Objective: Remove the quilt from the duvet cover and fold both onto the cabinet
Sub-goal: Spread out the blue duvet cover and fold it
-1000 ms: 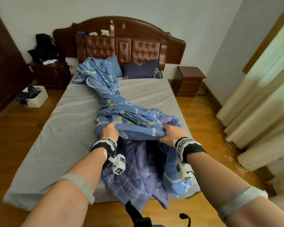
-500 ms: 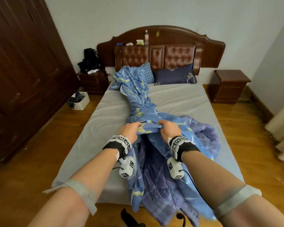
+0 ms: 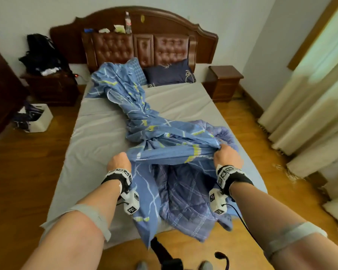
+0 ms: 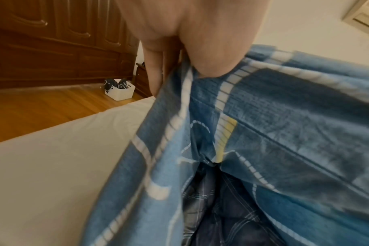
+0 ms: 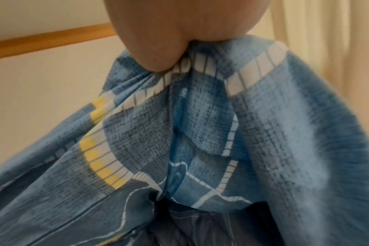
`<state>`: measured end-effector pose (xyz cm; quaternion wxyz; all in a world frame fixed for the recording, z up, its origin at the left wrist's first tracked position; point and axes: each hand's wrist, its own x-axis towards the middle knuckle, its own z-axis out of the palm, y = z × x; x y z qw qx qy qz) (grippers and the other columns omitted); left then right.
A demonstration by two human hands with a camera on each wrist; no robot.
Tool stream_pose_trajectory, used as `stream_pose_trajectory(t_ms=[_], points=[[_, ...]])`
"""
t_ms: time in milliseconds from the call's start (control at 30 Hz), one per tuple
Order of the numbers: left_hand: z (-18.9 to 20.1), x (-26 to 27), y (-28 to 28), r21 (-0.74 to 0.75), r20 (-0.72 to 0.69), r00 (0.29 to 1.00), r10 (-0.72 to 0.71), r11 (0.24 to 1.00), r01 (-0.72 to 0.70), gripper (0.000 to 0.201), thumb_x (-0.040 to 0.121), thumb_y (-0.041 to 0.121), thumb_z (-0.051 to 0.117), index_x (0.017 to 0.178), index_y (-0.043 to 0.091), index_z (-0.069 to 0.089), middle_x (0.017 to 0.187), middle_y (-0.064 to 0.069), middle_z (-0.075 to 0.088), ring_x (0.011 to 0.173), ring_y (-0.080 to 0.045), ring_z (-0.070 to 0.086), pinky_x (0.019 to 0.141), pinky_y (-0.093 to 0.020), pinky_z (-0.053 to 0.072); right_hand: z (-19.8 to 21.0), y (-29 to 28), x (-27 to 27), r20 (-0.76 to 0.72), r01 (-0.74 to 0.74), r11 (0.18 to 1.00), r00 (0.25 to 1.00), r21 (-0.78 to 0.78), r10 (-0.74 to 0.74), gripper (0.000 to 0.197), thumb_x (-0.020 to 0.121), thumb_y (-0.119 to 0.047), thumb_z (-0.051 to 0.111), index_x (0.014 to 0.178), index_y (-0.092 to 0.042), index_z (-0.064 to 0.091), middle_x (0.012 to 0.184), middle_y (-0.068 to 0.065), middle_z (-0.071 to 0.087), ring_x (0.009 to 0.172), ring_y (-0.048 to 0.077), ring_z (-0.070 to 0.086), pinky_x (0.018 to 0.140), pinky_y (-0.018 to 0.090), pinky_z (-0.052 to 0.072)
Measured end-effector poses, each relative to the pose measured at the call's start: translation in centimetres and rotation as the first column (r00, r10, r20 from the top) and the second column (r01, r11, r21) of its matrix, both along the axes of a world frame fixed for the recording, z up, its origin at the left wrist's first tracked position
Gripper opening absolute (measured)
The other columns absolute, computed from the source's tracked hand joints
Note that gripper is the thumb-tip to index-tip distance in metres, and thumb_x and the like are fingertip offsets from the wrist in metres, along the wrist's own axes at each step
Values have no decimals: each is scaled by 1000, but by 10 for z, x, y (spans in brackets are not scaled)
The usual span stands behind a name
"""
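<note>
A blue duvet cover [image 3: 142, 121] with white and yellow lines lies bunched along the bed from the pillows to the foot. My left hand [image 3: 119, 164] and right hand [image 3: 227, 156] each grip its open edge and hold it stretched between them. Under that edge a plaid purple-blue quilt [image 3: 185, 197] spills over the foot of the bed. In the left wrist view my fingers [image 4: 156, 71] clutch the duvet cover [image 4: 284, 133], with the quilt [image 4: 217, 208] dark below. In the right wrist view the duvet cover [image 5: 200, 133] bunches under my palm.
The bed [image 3: 98, 145] has a grey sheet and a dark pillow [image 3: 170, 74]. Wooden nightstands stand at the right [image 3: 224, 80] and at the left [image 3: 51, 86], the left one piled with dark things. A white box [image 3: 37, 117] sits on the floor, curtains [image 3: 310, 114] hang right.
My hands have moved apart along the cover's edge, stretching the opening wider. My head has swung back to the right, so the dark wardrobe left the view.
</note>
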<state>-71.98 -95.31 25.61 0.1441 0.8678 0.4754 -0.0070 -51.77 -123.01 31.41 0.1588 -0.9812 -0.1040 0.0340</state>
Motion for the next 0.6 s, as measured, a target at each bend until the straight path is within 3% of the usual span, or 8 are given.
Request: stream_pose_trajectory(t_ms=[133,233,333,400,467,533,600], points=[[19,2,-6,-35,156,980,-126,990,133,40,90,1,44,123,15,63,123,-19,61,111,-40,59,89,-42,47,-13,-10,-32,-66,43,993,997,-113,-51,24,87,-17,51,111,-18,55,116,14,63,117,36,53,98,47,42],[42,1,-24,-33,190,933,-305,948,316,41,89,2,47,122,19,63,123,-14,63,110,-36,59,88,-36,45,-19,5,-55,-159,-145,989,977,8,144,62,83,-25,66,137,-31,37,132,11,53,124,35,46,99,50,43],[63,-8,-44,16,177,885,-430,901,434,38,87,0,49,114,20,66,121,-9,63,109,-32,59,88,-32,42,-17,41,-87,-212,-403,909,884,106,416,99,71,-43,82,150,-35,23,147,5,42,134,32,40,105,53,39],[68,-20,-48,16,153,863,-482,874,485,36,87,2,50,111,22,68,119,-8,65,108,-33,60,85,-34,44,-18,65,-115,-266,-493,853,811,170,522,87,70,-48,80,145,-32,38,137,4,52,127,31,48,102,49,44],[70,-38,-45,30,105,854,-510,860,510,36,86,4,52,112,24,67,119,-5,64,106,-32,61,81,-35,45,-25,84,-143,-293,-534,817,763,218,577,49,79,-45,71,123,-27,60,113,6,66,108,31,61,90,41,51],[67,-60,-34,106,14,871,-491,867,487,39,86,4,55,117,28,61,123,-2,56,98,-34,63,78,-37,48,-33,95,-166,-264,-509,810,771,292,579,25,88,-33,61,109,-21,65,98,9,67,99,35,63,81,37,50],[65,-85,-18,177,-120,898,-423,881,438,43,86,4,59,122,26,53,124,-3,49,90,-37,65,75,-42,52,-33,104,-182,-241,-450,830,810,331,535,26,93,-23,56,118,-21,62,105,11,67,105,37,61,81,36,48]])
